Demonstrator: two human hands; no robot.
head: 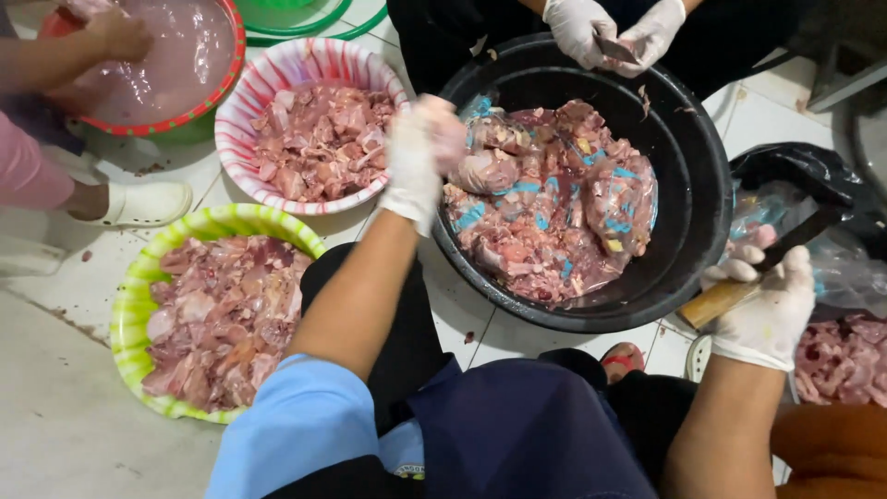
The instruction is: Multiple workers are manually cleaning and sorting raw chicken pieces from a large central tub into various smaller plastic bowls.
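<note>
My left hand [422,152], in a white glove, reaches over the rim of a big black tub [693,176] and grips a clear plastic bag of raw meat [490,171]. The tub holds several such bags of raw meat with blue print [564,212]. My right hand [765,305], also gloved, is closed around the wooden handle of a knife [739,291] just right of the tub, its dark blade pointing up and right.
A pink-striped bowl [277,69] and a green bowl [134,296] hold cut meat on the tiled floor. Another person's gloved hands [610,32] work at the tub's far rim. A third person's hand [115,32] is in a red-rimmed basin of water. A black bag [804,171] and more meat [845,360] lie at right.
</note>
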